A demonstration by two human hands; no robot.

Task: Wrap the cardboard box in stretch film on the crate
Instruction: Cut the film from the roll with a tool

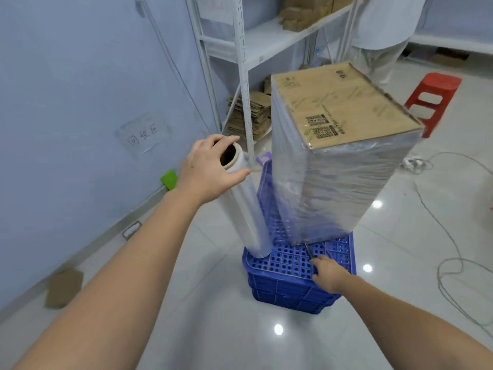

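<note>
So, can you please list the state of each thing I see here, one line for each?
cardboard box: upright on the crate, sides wrapped in film, top bare.
stretch film roll: upright, lower end on the crate, beside the box.
blue crate: upside down on the floor, bearing box and roll.
left hand: grips the roll's top end.
right hand: holds a small tool, blurred, at the crate.
red stool: upright, unused.

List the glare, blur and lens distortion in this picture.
Head view: ceiling lamps glare as bright spots on the glossy floor; the shelf post and walls bow from the wide lens; the red stool and picture edges are soft; film on the cardboard box shines in streaks, hazing the box sides.
</note>
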